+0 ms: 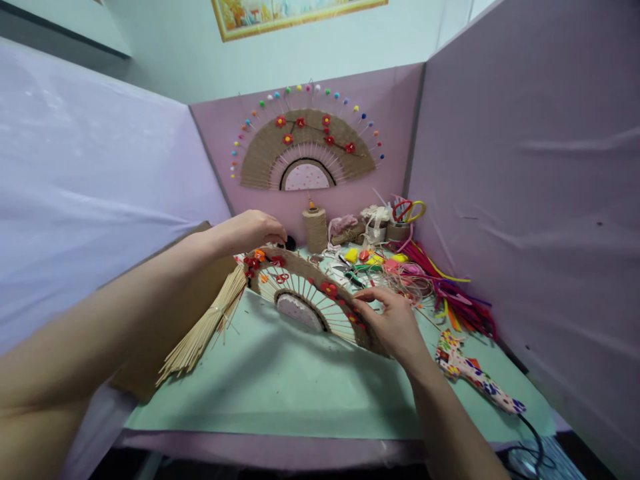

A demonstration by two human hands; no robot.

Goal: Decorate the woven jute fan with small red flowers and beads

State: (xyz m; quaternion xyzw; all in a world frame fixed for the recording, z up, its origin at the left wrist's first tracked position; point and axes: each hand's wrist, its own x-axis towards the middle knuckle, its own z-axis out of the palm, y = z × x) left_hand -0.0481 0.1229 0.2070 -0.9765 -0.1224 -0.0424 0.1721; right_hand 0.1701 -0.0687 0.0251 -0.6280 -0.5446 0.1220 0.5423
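Observation:
A half-round jute fan (305, 287) with thin wooden ribs, red flowers and a pink centre stands tilted on the green table (280, 387). My right hand (393, 323) grips its lower right edge, fingers curled on the rim. My left hand (253, 230) reaches over the fan's far left end, its fingertips pinched together beside a small black object (291, 243). What the pinch holds is too small to see.
A bundle of thin wooden sticks (205, 330) lies left of the fan over brown card. A finished fan (306, 150) hangs on the back panel. A twine spool (315, 229), ribbons, scissors (407, 211), coloured strips (450, 293) and a patterned glue gun (473, 373) crowd the right side.

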